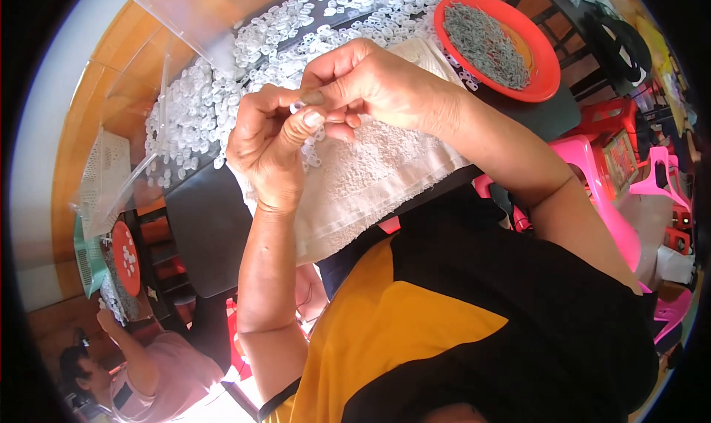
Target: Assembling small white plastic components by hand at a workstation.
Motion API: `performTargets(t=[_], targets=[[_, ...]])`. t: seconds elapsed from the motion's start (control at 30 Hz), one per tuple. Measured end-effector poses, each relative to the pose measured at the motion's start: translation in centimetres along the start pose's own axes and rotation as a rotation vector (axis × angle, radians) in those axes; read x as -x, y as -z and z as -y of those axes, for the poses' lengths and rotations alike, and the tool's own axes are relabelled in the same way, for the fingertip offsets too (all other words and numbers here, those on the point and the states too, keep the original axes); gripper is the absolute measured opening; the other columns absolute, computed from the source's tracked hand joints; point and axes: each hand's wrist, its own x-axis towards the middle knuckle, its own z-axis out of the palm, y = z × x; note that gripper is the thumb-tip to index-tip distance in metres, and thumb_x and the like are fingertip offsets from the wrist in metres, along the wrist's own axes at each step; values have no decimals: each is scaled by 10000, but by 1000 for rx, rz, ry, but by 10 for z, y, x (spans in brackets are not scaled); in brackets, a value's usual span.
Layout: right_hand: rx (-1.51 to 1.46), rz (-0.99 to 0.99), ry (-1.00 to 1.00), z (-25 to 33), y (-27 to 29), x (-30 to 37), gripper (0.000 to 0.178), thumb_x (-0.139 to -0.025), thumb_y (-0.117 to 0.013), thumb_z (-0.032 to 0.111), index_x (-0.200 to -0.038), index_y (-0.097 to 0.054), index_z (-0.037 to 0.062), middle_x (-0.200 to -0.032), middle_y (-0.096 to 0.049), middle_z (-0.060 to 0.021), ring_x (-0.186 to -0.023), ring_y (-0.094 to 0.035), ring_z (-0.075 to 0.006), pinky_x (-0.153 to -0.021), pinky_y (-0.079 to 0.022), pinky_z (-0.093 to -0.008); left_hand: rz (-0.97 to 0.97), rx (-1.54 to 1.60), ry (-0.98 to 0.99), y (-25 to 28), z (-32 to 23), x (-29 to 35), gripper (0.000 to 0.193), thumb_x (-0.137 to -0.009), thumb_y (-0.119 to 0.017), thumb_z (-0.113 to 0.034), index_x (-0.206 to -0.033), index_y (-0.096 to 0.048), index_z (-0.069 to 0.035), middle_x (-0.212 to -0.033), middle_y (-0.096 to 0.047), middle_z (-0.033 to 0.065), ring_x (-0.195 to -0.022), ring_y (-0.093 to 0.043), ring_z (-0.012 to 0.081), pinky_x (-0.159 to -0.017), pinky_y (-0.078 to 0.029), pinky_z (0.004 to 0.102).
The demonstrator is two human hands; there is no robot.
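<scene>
A dark counter [211,230] fills the middle of the view from the head, set in a room with a wooden floor, pink plastic chairs [592,171] at the right and a white wall at the left. A white towel [370,179] lies on the counter's near part. Beyond it spreads a large heap of small white plastic rings [200,105], partly under a clear plastic bag [178,23]. At the upper right, on the counter's far corner, stands a red plate [544,60] filled with thin grey metal pieces [485,42].

Both hands meet above the towel, touching each other. The left hand [263,145] has its fingers curled, thumb and forefinger pinching one small white ring [296,107] at the point where the hands meet. The right hand [378,86] has its fingers closed in a pinch against the same ring; whether it also holds a metal piece is too small to tell. A few loose rings lie on the towel just beneath the hands.

At the lower left, well apart, another person [148,371] reaches up towards a second red plate [126,256] bearing white pieces, beside a green basket [89,256].
</scene>
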Motion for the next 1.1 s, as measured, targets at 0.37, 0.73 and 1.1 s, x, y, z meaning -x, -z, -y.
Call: performTargets(t=[0.37, 0.73, 1.1], targets=[[284, -503, 177, 7, 17, -3, 202, -906, -644, 208, -897, -680, 9, -649, -593, -17, -516, -546, -86, -497, -396, -198, -500, -457, -352, 55, -103, -63, 149, -794, -680, 39, -920, -632, 105, -740, -640, 114, -522, -543, 139, -446, -422, 234], [36, -488, 290, 12, 18, -10, 178, -886, -624, 67, -738, -616, -33, -594, -568, -84, -468, -541, -164, -436, -408, -283, 145, -912, 3, 12, -33, -22, 103, -802, -707, -12, -903, -690, -27, -816, -628, 55, -725, -589, 150, -656, -477, 285], [290, -442, 344, 10, 20, -11, 226, -898, -621, 90, -703, -615, -24, -596, -574, -63, -488, -530, -130, -449, -406, -263, 504, -1280, -113, 2, 17, -13, 101, -748, -698, -78, -836, -651, -89, -829, -570, 85, -801, -593, 295, -656, -504, 411]])
